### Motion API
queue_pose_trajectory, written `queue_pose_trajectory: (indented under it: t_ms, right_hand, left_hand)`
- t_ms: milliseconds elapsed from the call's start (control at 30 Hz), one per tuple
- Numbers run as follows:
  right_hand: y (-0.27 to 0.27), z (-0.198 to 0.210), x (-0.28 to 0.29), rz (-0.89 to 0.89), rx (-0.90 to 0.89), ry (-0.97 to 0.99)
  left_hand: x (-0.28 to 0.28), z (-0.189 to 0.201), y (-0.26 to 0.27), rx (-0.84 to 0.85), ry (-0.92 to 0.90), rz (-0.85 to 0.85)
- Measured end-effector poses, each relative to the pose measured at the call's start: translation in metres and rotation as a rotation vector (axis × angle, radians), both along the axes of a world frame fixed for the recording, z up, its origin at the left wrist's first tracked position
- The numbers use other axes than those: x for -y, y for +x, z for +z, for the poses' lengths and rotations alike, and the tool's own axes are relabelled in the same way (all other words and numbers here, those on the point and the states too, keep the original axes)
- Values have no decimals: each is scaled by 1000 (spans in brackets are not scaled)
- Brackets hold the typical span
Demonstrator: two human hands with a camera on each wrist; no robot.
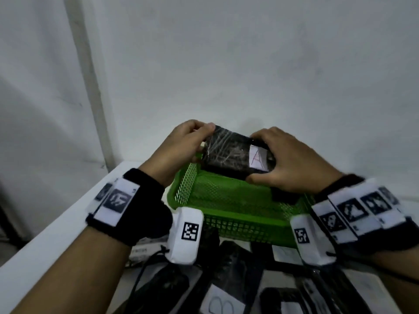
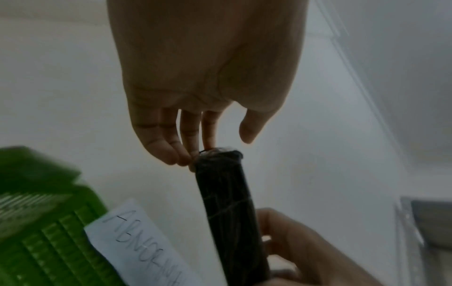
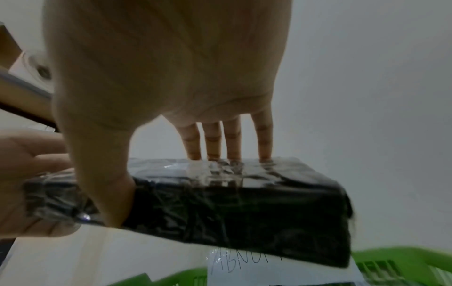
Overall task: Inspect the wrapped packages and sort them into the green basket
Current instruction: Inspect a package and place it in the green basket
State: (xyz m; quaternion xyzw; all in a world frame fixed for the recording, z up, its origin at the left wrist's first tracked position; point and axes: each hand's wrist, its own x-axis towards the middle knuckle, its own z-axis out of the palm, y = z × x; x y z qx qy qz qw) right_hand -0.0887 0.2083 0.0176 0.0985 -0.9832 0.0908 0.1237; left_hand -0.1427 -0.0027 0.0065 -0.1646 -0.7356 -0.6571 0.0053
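Looking down, I see the white desk (image 1: 56, 223) carrying a green mesh plastic basket (image 1: 226, 200) near its far edge. Above the basket's far rim I hold a flat rectangular black package (image 1: 229, 155), glossy under crinkled clear wrap, with a white paper label. My left hand (image 1: 181, 143) pinches its left end; my right hand (image 1: 283, 164) clamps the right end, fingers over, thumb under.

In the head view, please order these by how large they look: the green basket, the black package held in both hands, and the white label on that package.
1. green basket
2. black package
3. white label
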Motion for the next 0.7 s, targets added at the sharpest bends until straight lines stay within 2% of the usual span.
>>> queue_pose_trajectory:
  t_ms: [133,233,300,433,533,700]
  right_hand:
    - [-68,7,8,-45,140,229]
    - [-113,-7,18,-18,232,495]
    - [-135,-18,22,5,300,593]
    - [-161,-45,28,53,370,610]
    - [-168,-63,32,124,329,624]
    - [-159,-72,30,129,280,579]
  left_hand:
    - [4,-6,-40,29,-104,77]
    - [3,-20,-56,137,-38,17]
    - [3,-29,-63,163,-15,11]
    - [4,-38,-71,187,-62,-23]
    - [4,-39,-73,187,-111,-64]
    - [4,-36,-73,218,-129,-109]
